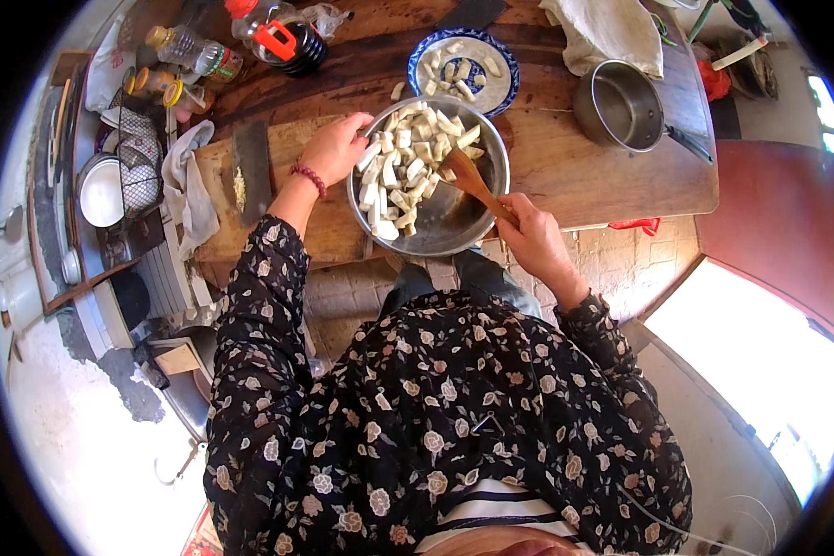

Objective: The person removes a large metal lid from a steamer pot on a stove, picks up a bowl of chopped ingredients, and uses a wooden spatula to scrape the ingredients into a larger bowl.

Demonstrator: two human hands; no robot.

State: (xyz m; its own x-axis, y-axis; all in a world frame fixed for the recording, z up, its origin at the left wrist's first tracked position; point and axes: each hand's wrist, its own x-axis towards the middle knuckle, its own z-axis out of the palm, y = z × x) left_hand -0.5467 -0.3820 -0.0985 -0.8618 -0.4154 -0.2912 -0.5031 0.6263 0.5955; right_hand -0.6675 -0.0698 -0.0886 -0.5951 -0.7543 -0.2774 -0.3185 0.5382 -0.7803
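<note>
A large steel bowl (452, 233) stands at the table's near edge, holding many pale cut vegetable pieces (406, 156), probably eggplant, mostly on its left side. My left hand (337, 146) grips the bowl's left rim. In my right hand (532, 233) is the handle of a wooden spatula (467, 174), its blade resting among the pieces. Behind the bowl sits a blue-and-white plate (511, 69) with more cut pieces; one piece lies on the table beside it. A cleaver (251, 156) with chopped pale bits on its blade lies on a wooden cutting board (215, 163) to the left.
A steel saucepan (618, 104) with a dark handle stands at the right, near a pale cloth (615, 31). Bottles and jars (198, 55) stand at the back left, with a large dark-filled jug (285, 45). A grey cloth (191, 187) and a wire basket (139, 156) are at the left.
</note>
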